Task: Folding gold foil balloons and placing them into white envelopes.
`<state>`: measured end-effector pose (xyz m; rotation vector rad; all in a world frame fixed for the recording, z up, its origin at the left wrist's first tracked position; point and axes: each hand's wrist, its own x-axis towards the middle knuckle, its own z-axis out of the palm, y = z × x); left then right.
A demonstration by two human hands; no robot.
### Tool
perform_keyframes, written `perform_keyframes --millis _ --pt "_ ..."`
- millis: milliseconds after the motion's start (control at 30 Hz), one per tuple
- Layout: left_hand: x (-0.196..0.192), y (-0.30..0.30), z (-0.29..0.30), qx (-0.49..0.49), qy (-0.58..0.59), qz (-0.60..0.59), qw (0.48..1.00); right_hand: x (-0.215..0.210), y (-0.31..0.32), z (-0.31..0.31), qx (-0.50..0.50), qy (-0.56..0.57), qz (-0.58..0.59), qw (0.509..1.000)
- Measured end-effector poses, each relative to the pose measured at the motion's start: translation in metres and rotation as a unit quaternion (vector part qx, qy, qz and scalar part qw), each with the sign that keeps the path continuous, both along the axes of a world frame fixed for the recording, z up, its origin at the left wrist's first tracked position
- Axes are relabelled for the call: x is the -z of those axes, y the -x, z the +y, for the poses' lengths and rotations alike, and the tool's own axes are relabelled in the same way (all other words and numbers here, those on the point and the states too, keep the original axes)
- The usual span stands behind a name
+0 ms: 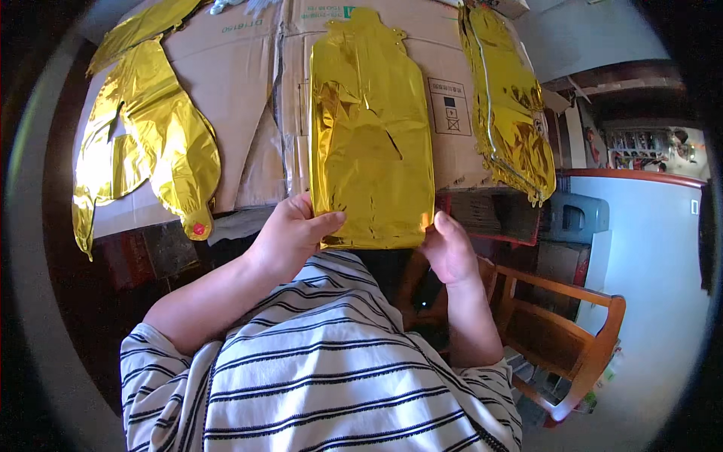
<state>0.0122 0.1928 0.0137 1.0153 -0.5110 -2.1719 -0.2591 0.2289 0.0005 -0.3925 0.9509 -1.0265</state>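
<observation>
A flat gold foil balloon (pixel 376 173), folded into a long panel, lies over the cardboard in front of me, its near end past the cardboard's front edge. My left hand (pixel 292 235) grips the near left corner, thumb on top and fingers hidden beneath. At the near right corner my right hand (pixel 450 248) pinches the foil the same way. The panel's far end narrows to a short neck with small tabs. Creases and a dark slit-like fold run across its middle.
Flattened cardboard (pixel 248 90) covers the table. Another gold foil balloon (pixel 169 135) spreads at the left, with a red spot near its tip. A folded gold foil piece (pixel 508 105) lies at the right. A wooden chair (pixel 557 324) and a grey-blue plastic stool (pixel 580 218) stand to the right.
</observation>
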Motion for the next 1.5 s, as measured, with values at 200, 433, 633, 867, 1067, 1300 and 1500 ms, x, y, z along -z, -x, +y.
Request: perform_keyframes --millis 200,433,633,867,1067,1300,1500 --pt "0.005 0.0 0.005 0.003 0.032 -0.02 0.999 0.0 -0.012 -0.012 -0.06 0.005 0.064 0.996" --pt "0.001 0.005 0.004 -0.034 0.051 -0.034 0.998 -0.004 -0.023 -0.014 0.004 0.017 -0.017 1.0" --pt "0.008 0.002 0.003 -0.021 0.063 -0.014 0.998 -0.005 -0.026 -0.011 0.018 0.045 0.007 0.999" --pt "-0.017 -0.005 0.0 0.033 -0.003 -0.021 0.999 -0.011 -0.025 -0.009 0.021 0.034 0.032 0.999" --pt "-0.034 -0.022 -0.004 0.087 0.071 -0.083 0.99 -0.023 -0.019 -0.01 0.0 0.029 0.038 0.999" --pt "0.0 -0.015 0.009 0.109 0.135 -0.174 0.969 -0.009 -0.014 -0.008 -0.028 0.017 0.083 0.996" --pt "0.017 -0.002 0.011 0.054 0.111 -0.151 0.981 0.007 -0.019 -0.015 0.029 0.029 0.105 0.994"
